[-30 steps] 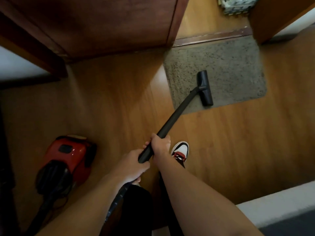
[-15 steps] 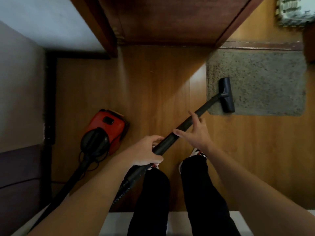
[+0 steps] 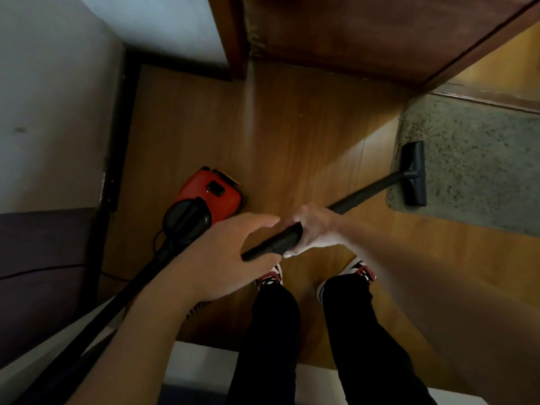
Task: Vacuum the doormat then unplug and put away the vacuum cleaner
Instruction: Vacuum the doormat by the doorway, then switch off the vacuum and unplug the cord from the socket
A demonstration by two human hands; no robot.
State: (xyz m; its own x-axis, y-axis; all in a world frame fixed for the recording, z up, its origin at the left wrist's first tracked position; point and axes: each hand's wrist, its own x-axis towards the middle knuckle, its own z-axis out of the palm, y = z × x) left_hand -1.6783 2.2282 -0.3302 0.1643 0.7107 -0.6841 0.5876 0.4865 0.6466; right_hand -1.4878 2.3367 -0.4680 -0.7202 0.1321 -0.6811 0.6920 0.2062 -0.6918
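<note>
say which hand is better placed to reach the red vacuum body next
Left, probably: the left hand is nearer the vacuum body and loose on the wand; the right hand grips it.

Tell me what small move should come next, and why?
Probably close the left hand round the wand: its fingers lie loose over it, only the right hand has a grip, and the floor head sits at the left edge of the doormat.

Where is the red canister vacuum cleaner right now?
In the head view, the red canister vacuum cleaner sits left of centre on the wooden floor, near the dark skirting board, just beyond the person's left hand.
</note>
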